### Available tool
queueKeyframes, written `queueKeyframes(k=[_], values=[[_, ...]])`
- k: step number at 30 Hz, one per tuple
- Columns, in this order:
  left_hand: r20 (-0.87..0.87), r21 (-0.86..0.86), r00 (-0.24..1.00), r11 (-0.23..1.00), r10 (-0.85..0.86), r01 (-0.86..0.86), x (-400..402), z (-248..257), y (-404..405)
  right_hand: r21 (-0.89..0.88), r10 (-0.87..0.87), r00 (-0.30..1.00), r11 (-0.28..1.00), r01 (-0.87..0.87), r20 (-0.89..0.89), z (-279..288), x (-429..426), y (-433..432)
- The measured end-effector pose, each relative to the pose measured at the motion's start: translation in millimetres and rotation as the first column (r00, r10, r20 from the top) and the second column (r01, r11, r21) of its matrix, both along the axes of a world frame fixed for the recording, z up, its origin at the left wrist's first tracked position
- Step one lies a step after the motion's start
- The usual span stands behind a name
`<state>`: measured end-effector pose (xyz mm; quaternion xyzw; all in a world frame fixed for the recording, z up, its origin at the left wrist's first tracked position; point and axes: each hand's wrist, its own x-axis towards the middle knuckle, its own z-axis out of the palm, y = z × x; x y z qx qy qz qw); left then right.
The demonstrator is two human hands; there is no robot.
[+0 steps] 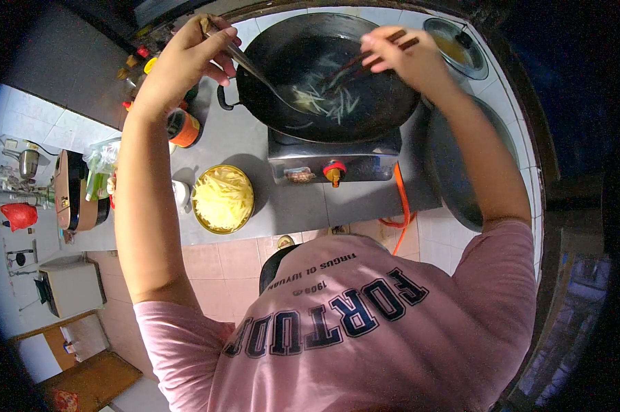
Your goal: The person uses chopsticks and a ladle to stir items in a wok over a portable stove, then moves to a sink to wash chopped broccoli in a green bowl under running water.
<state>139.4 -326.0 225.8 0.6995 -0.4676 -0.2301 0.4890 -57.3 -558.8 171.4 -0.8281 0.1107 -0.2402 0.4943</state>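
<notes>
A dark wok rests on a gas stove at the upper middle. Pale shredded strips lie in liquid inside it. My left hand grips the handle of a metal ladle, whose bowl is down in the wok with some strips over it. Over the wok's right side, my right hand holds dark chopsticks slanting down towards the strips; this hand is slightly blurred. Left of the stove, a round yellow-rimmed bowl is heaped with pale yellow shreds.
An orange jar and other bottles stand left of the wok. To the right are a glass-like lid or dish and a large dark round pan or lid. An orange hose runs off the counter's front edge.
</notes>
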Motion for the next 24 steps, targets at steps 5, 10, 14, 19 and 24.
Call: queueKeyframes(k=[5,10,14,19,24], values=[[-0.082,-0.003,0.997,1.000,-0.002,0.002,-5.9,-0.3,-0.5,-0.204,-0.029,0.988,0.977,0.061,0.155,-33.9,24.4,-66.9],[-0.106,-0.029,0.994,0.999,0.029,-0.032,-7.1,-2.9,5.2,-0.350,-0.037,0.996,0.935,0.063,0.080,-49.5,32.5,-57.2],[-0.087,-0.008,0.996,0.999,0.034,-0.035,-4.7,-5.1,7.6,-0.437,0.026,0.998,0.900,0.003,0.059,-47.3,20.3,-28.6],[-0.105,-0.027,0.994,0.999,0.037,-0.040,-9.0,-4.2,7.1,-0.475,0.033,0.999,0.879,-0.035,-0.012,-29.7,7.7,5.8],[-0.125,-0.015,0.991,0.999,0.039,-0.042,-14.2,-1.9,9.1,-0.323,0.021,0.999,0.946,-0.036,-0.050,-28.1,6.0,30.6]])
